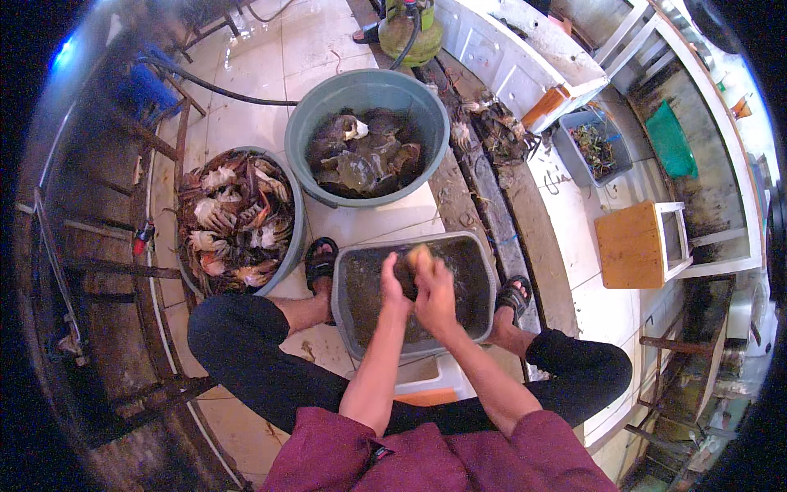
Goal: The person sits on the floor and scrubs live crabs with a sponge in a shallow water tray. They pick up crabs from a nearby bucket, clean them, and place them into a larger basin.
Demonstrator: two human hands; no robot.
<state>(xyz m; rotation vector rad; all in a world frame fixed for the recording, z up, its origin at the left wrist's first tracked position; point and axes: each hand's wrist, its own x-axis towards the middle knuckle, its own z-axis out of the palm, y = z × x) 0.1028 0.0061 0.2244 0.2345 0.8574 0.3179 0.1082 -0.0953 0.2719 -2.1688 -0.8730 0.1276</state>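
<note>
Over a grey rectangular basin (490,283) of murky water between my feet, both my hands work close together. My left hand (395,286) holds a dark brown piece (405,274), which looks like a crab shell but is blurred and partly hidden by the fingers. My right hand (435,296) presses against that piece, gripping a small yellowish scrubber (420,254) whose exact kind is unclear. Beyond the basin stands a round grey-green tub (300,138) with dark crab shells (363,169) in it. To the left, another tub (297,246) is heaped with crab bodies and legs (237,215).
A black hose (227,92) runs to the round tub. Behind it stands a green gas cylinder (411,37). Crab pieces (501,132) lie on wooden planks (510,209) at right, near a grey bin of scraps (578,169) and a wooden stool (630,246). Another person's foot (366,35) shows behind.
</note>
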